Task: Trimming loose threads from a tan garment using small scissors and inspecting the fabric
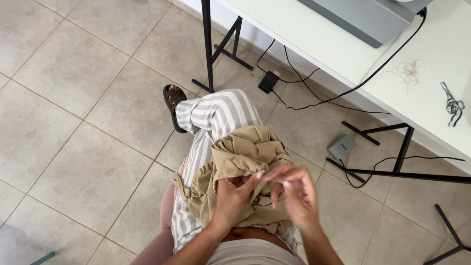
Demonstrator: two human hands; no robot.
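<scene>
The tan fabric garment [245,162] lies bunched on the person's lap, over the striped trousers [216,118] of the crossed leg. All positions below are given relative to this garment.

Left hand [234,196]: at the near edge of the garment, fingers closed in a pinch on a fold of the cloth. Its grip is narrow and holds fabric.

Right hand [297,194]: at the near right corner of the garment, fingertips brought together beside the left thumb. The hand is motion-blurred; it appears to pinch the same fold or something very fine at it, but what lies between the fingertips cannot be told.

The two hands nearly meet; both are equally close to the worked edge.

Orientation: the bulk of the garment lies away from both grips, up along the raised knee. Its long axis runs from the near edge at the waist toward the far knee, tilted slightly left. The worked fold points back at the person.

Beyond the garment to the right stands a white tabletop [343,54] bearing scissors [452,104] and a loose thread tangle [408,71]; a pedal [342,146] sits on the floor below it.
</scene>
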